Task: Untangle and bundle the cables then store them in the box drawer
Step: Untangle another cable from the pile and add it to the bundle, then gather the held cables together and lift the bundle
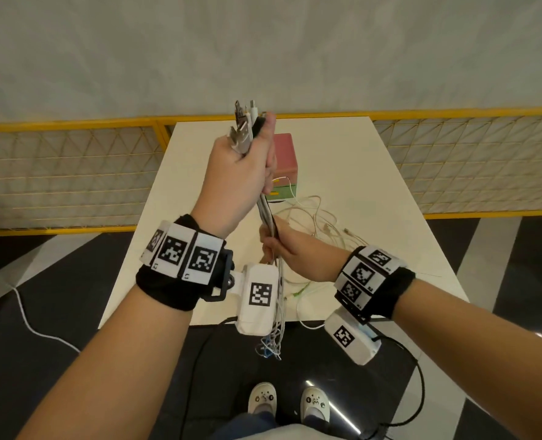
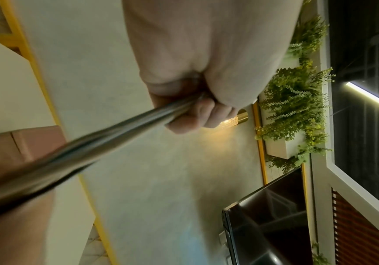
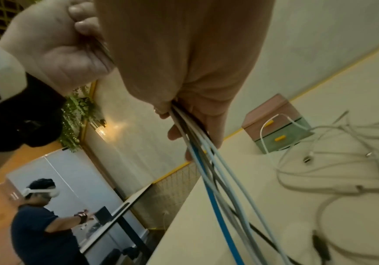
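My left hand (image 1: 241, 163) is raised above the white table (image 1: 374, 173) and grips a bundle of cables (image 1: 266, 212) near its plug ends (image 1: 246, 122), which stick up above the fist. Lower down, my right hand (image 1: 284, 246) is closed around the same bundle. White, blue and dark strands (image 3: 208, 161) run out below the right hand and hang past the table's near edge (image 1: 274, 341). More loose white cables (image 1: 317, 223) lie tangled on the table. The pink and green box (image 1: 284, 160) with yellow drawer handles (image 3: 279, 138) stands behind my left hand.
A yellow-framed mesh fence (image 1: 453, 166) borders the table on both sides. Dark floor with cords (image 1: 25, 319) lies below, and my shoes (image 1: 290, 401) are near the table's front edge. Another person (image 3: 41, 224) wearing a headset stands far off in the right wrist view.
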`<action>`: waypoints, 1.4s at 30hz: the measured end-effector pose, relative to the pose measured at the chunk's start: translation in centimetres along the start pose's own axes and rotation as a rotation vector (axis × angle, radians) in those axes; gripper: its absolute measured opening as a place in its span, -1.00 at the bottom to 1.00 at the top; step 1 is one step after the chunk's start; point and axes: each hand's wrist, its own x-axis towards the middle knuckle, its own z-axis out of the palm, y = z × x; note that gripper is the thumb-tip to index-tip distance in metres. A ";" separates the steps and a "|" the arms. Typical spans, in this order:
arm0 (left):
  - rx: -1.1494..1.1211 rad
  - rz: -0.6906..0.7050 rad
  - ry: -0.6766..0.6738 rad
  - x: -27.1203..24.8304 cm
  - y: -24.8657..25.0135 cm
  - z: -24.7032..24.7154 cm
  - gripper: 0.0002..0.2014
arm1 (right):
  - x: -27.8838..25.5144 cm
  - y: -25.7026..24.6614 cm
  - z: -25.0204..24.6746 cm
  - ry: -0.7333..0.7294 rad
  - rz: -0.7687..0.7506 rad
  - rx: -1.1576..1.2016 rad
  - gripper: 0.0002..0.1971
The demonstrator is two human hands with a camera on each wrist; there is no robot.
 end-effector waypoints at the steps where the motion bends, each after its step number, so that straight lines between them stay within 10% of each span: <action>1: -0.026 -0.010 0.015 0.1 0.0 0.0 -0.46 | 0.3 -0.2 0.2 -0.071 0.018 0.037 -0.85; 7: -0.029 -0.106 0.005 -0.1 -0.2 -1.3 -0.49 | 0.9 3.1 1.0 -0.340 0.150 -0.140 -0.32; 13: 0.036 -0.225 -0.041 -0.8 -1.4 -1.2 -0.52 | 0.7 9.4 1.6 -0.258 0.405 -0.616 -0.64; 28: 0.052 -0.308 0.003 0.0 -4.1 -1.4 -0.52 | 0.5 14.3 3.0 -0.260 0.410 -0.723 -0.76; 42: 0.054 -0.275 0.053 1.9 -6.2 -0.7 -0.76 | 3.1 5.0 -8.3 0.586 0.146 0.187 -0.86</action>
